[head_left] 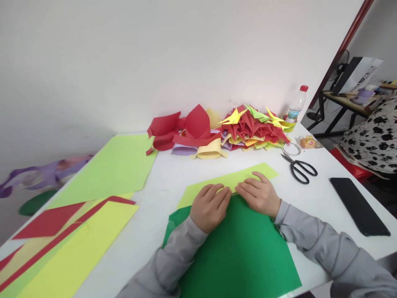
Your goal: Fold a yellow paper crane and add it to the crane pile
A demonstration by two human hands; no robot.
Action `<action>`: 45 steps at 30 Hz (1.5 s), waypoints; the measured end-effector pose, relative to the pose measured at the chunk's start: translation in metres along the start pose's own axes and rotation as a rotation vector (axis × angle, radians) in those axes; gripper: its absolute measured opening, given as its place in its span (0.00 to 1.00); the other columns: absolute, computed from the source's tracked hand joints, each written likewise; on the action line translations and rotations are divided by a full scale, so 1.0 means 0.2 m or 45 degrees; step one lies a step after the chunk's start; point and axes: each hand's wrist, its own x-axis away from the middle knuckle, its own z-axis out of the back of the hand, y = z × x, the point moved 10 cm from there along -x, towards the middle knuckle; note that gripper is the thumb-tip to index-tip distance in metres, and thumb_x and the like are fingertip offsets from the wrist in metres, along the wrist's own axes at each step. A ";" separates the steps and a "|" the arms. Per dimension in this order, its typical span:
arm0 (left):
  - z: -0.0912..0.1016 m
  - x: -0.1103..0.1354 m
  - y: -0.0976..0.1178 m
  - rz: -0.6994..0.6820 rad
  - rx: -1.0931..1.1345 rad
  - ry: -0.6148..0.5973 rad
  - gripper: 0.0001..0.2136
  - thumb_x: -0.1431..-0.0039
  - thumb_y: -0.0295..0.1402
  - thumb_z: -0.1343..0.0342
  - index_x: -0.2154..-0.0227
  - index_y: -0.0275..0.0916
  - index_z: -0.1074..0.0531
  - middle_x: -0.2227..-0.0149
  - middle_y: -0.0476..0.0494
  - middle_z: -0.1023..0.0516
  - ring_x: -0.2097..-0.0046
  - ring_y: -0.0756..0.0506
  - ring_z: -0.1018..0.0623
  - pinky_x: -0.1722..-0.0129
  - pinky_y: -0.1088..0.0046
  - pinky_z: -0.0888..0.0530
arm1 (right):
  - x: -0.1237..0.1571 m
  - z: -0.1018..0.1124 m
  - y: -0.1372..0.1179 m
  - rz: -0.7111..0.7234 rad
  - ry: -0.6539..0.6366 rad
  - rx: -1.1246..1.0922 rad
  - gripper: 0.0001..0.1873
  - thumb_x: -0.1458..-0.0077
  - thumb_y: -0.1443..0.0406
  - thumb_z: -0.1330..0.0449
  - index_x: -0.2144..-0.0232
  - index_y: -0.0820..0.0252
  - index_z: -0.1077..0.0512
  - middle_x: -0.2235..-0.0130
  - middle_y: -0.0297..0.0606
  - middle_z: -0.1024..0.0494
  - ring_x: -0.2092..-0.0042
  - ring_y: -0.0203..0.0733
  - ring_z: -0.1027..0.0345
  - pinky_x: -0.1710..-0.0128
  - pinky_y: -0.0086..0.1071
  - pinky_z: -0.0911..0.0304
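Note:
A strip of yellow-green paper lies along the far edge of a large green sheet in front of me. My left hand is closed, its bent fingers pressed together on the yellow-green paper near that edge. Close by on the right, my right hand pinches the same strip's near edge, with one finger raised. The thumbs are mostly hidden, and a small gap separates the fingertips. At the left, the green sheet's far corner looks bent.
Coloured sheets cover the table's left side. Folded red, purple and cream paper pieces and a pile of paper stars line the wall. Scissors, a tape roll, a bottle, a wrapped snack and a black phone stand right.

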 end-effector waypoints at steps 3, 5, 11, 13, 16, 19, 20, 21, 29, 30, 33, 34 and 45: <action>0.03 0.00 -0.02 -0.002 -0.031 0.029 0.09 0.48 0.18 0.45 0.64 0.33 0.27 0.66 0.41 0.18 0.62 0.41 0.22 0.64 0.62 0.27 | 0.01 0.02 0.03 -0.019 0.009 0.053 0.10 0.40 0.72 0.46 0.61 0.61 0.26 0.64 0.37 0.20 0.59 0.38 0.29 0.45 0.42 0.43; 0.05 0.00 -0.04 0.010 -0.051 0.046 0.10 0.49 0.18 0.45 0.64 0.33 0.27 0.67 0.40 0.19 0.62 0.41 0.23 0.64 0.62 0.27 | 0.03 0.03 0.07 -0.059 0.012 0.100 0.10 0.40 0.73 0.47 0.62 0.60 0.26 0.65 0.36 0.19 0.59 0.38 0.28 0.45 0.42 0.43; 0.11 0.04 -0.16 0.089 -0.168 0.118 0.12 0.49 0.18 0.44 0.63 0.37 0.28 0.69 0.43 0.20 0.64 0.43 0.24 0.66 0.65 0.27 | 0.12 0.06 0.30 -0.242 0.014 0.235 0.12 0.42 0.76 0.48 0.63 0.62 0.27 0.64 0.38 0.19 0.59 0.39 0.28 0.45 0.42 0.44; 0.13 0.05 -0.19 0.115 -0.211 0.136 0.12 0.49 0.19 0.43 0.63 0.38 0.28 0.69 0.44 0.20 0.65 0.43 0.24 0.67 0.66 0.27 | 0.15 0.08 0.37 -0.325 0.028 0.271 0.13 0.43 0.77 0.49 0.64 0.62 0.27 0.65 0.38 0.19 0.59 0.39 0.28 0.45 0.42 0.45; 0.13 0.05 -0.19 0.114 -0.216 0.134 0.11 0.49 0.19 0.43 0.63 0.37 0.29 0.70 0.43 0.20 0.66 0.43 0.23 0.68 0.66 0.27 | 0.15 0.10 0.40 -0.403 0.063 0.274 0.13 0.43 0.77 0.49 0.62 0.62 0.27 0.64 0.39 0.19 0.58 0.40 0.29 0.45 0.42 0.47; 0.10 0.02 -0.14 0.073 -0.169 0.103 0.10 0.49 0.18 0.43 0.64 0.34 0.29 0.70 0.41 0.20 0.65 0.42 0.23 0.67 0.66 0.26 | 0.10 0.07 0.29 -0.334 0.022 0.202 0.10 0.41 0.72 0.45 0.57 0.63 0.28 0.60 0.41 0.20 0.54 0.43 0.31 0.45 0.43 0.46; 0.09 0.01 -0.12 0.056 -0.152 0.096 0.10 0.49 0.18 0.43 0.64 0.34 0.29 0.70 0.41 0.20 0.65 0.42 0.23 0.67 0.66 0.26 | 0.07 0.05 0.23 -0.261 0.016 0.163 0.09 0.41 0.70 0.44 0.57 0.62 0.28 0.60 0.41 0.20 0.54 0.42 0.31 0.45 0.43 0.46; 0.09 0.01 -0.10 0.044 -0.136 0.091 0.10 0.49 0.18 0.44 0.64 0.34 0.29 0.70 0.41 0.20 0.65 0.42 0.23 0.67 0.65 0.26 | 0.05 0.04 0.16 -0.176 0.010 0.135 0.09 0.40 0.69 0.44 0.57 0.61 0.28 0.60 0.40 0.20 0.54 0.42 0.30 0.45 0.43 0.46; 0.08 0.01 -0.06 0.012 -0.083 0.096 0.10 0.49 0.18 0.44 0.64 0.33 0.28 0.69 0.39 0.19 0.65 0.42 0.22 0.66 0.64 0.26 | 0.03 0.02 0.09 -0.092 0.010 0.153 0.09 0.41 0.73 0.46 0.65 0.61 0.27 0.66 0.36 0.20 0.58 0.40 0.30 0.46 0.42 0.43; 0.09 0.01 -0.08 0.019 -0.089 0.107 0.10 0.49 0.18 0.43 0.64 0.33 0.28 0.69 0.39 0.19 0.65 0.42 0.22 0.66 0.64 0.25 | 0.04 0.02 0.12 -0.110 0.009 0.160 0.09 0.41 0.74 0.46 0.65 0.61 0.27 0.66 0.36 0.20 0.59 0.40 0.30 0.46 0.42 0.43; 0.10 0.03 -0.12 0.047 -0.121 0.140 0.10 0.49 0.18 0.43 0.64 0.34 0.28 0.70 0.41 0.19 0.66 0.42 0.22 0.68 0.65 0.25 | 0.08 0.04 0.20 -0.145 0.001 0.178 0.09 0.44 0.74 0.46 0.64 0.62 0.27 0.66 0.37 0.20 0.58 0.42 0.30 0.46 0.44 0.44; 0.11 0.03 -0.13 0.055 -0.132 0.150 0.10 0.49 0.18 0.43 0.64 0.34 0.28 0.70 0.41 0.19 0.66 0.42 0.22 0.68 0.65 0.25 | 0.09 0.04 0.22 -0.155 -0.003 0.189 0.10 0.45 0.74 0.46 0.64 0.61 0.27 0.65 0.37 0.20 0.58 0.43 0.30 0.46 0.45 0.45; 0.13 0.07 -0.22 0.117 -0.220 0.183 0.11 0.51 0.18 0.41 0.65 0.35 0.28 0.71 0.41 0.19 0.67 0.41 0.21 0.69 0.65 0.26 | 0.18 0.07 0.45 -0.494 0.020 0.363 0.08 0.46 0.74 0.43 0.67 0.58 0.26 0.67 0.35 0.19 0.59 0.44 0.29 0.45 0.46 0.50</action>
